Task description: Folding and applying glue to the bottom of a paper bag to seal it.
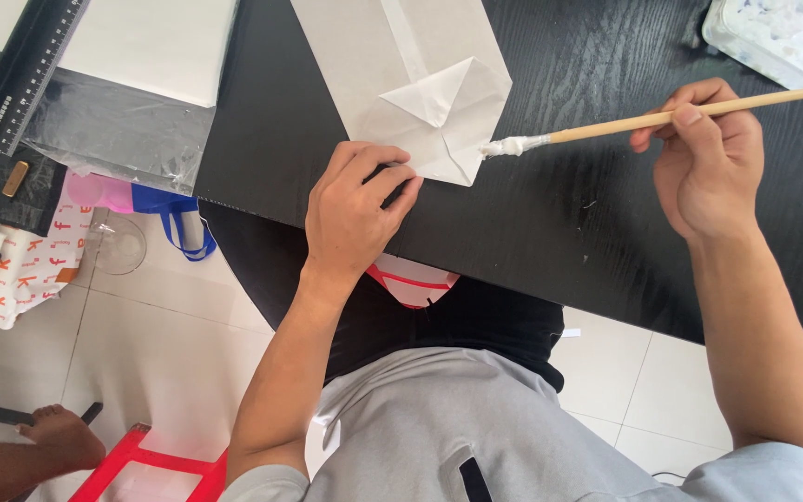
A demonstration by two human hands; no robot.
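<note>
A white folded paper bag (401, 65) lies flat on the black table (559, 223), its folded bottom with triangular flaps toward me. My left hand (355, 209) presses down on the bag's near corner, fingers curled on the paper. My right hand (708, 158) holds a wooden-handled brush (662, 118) like a pen. Its tip, loaded with white glue (504, 147), touches the right edge of the bag's folded bottom.
A white plastic tray (778, 33) sits at the table's far right corner. At the left lie a black ruler (30, 70), white sheets and clear plastic film (113, 130). Below are tiled floor, colourful bags, a red stool (137, 460) and another person's foot (58, 437).
</note>
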